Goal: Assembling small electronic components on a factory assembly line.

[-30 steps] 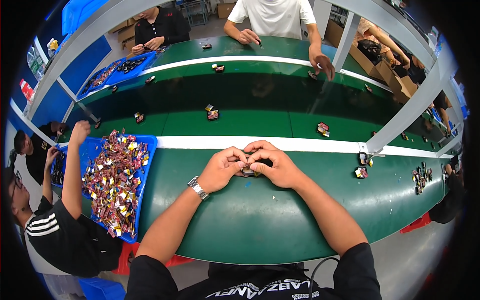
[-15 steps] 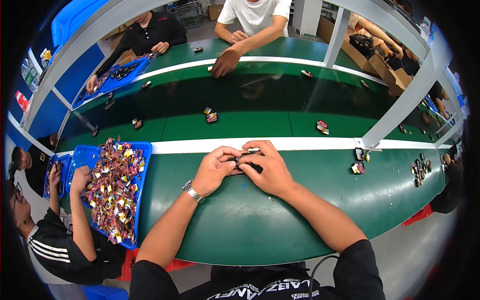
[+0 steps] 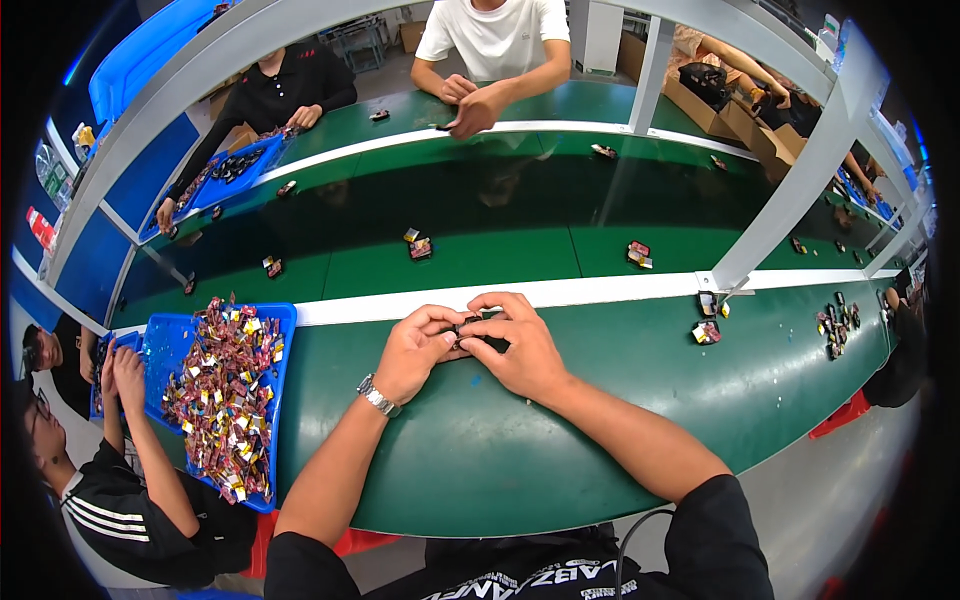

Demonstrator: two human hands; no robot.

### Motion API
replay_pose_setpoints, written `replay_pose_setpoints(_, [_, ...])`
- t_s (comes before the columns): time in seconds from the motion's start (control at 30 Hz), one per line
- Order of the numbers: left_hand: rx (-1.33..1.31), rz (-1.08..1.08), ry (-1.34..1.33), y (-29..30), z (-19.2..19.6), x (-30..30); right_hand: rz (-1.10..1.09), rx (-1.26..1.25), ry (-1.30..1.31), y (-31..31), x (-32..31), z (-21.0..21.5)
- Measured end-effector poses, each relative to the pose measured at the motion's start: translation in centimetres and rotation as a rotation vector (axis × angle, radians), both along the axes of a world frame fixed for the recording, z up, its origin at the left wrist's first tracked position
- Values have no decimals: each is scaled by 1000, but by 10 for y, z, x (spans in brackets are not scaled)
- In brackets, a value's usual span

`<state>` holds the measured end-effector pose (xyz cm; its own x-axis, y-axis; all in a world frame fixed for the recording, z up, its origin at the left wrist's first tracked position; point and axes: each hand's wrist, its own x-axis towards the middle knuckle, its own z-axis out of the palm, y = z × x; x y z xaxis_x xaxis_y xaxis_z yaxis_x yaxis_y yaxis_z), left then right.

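Over the green work surface (image 3: pixel 600 430), my left hand (image 3: pixel 408 356) and my right hand (image 3: pixel 525 352) meet around a small dark piece (image 3: pixel 466 332). Fingertips and thumbs of both hands pinch it from either side. Most of it is covered by the fingers, so its exact kind does not show. A metal watch is on my left wrist. To the left of my left hand stands a blue tray (image 3: pixel 285 380), heaped with small reddish packets (image 3: pixel 225 400) bearing white and yellow parts.
Behind a white rail (image 3: pixel 380 307), a dark green belt (image 3: pixel 500 250) carries several small black pieces with packets. More black pieces (image 3: pixel 836 325) lie at the right, near a grey post (image 3: pixel 790 190). One co-worker (image 3: pixel 140 500) sits at the left; others work across the belt.
My hands keep their pinch on the dark piece, with the fingers shifted slightly. Across the belt, the white-shirted co-worker has drawn a hand back, now holding a small dark thing. The view has shifted slightly.
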<state>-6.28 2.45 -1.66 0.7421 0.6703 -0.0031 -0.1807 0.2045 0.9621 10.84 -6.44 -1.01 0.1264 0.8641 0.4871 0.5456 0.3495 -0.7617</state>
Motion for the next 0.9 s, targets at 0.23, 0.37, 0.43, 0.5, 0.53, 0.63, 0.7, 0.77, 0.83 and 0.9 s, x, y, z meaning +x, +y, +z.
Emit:
replay_pose_setpoints(0.23, [-23, 14, 6, -3, 3, 4, -3, -102, 50, -3, 3, -4])
replay_pose_setpoints(0.37, [-34, -24, 8, -2, 4, 4, -6, -120, 140, -3, 1, -8])
replay_pose_setpoints(0.43, [-59, -33, -3, -2, 1, 4, -6, -122, 171, -3, 3, -10])
replay_pose_setpoints(0.5, [-63, -44, -2, 0, -1, 3, 15, -114, 130, -3, 5, -10])
replay_pose_setpoints(0.53, [-68, -55, -1, 1, -1, 2, 15, -114, 130, -4, 5, -8])
replay_pose_setpoints(0.63, [-58, -44, -40, 3, -2, 0, 43, -44, 51, -5, 3, 0])
replay_pose_setpoints(0.7, [-62, -46, -59, 4, -3, 0, 59, 0, 21, -6, 1, 4])
replay_pose_setpoints(0.77, [-68, -46, -79, 4, -5, 1, 34, 34, -49, -8, 2, 8])
replay_pose_setpoints(0.83, [-58, -31, -110, 5, -7, 2, 10, 74, -122, -9, 2, 10])
replay_pose_setpoints(0.9, [-58, -46, -129, 7, -12, 0, -8, 57, -68, -9, 1, 8])
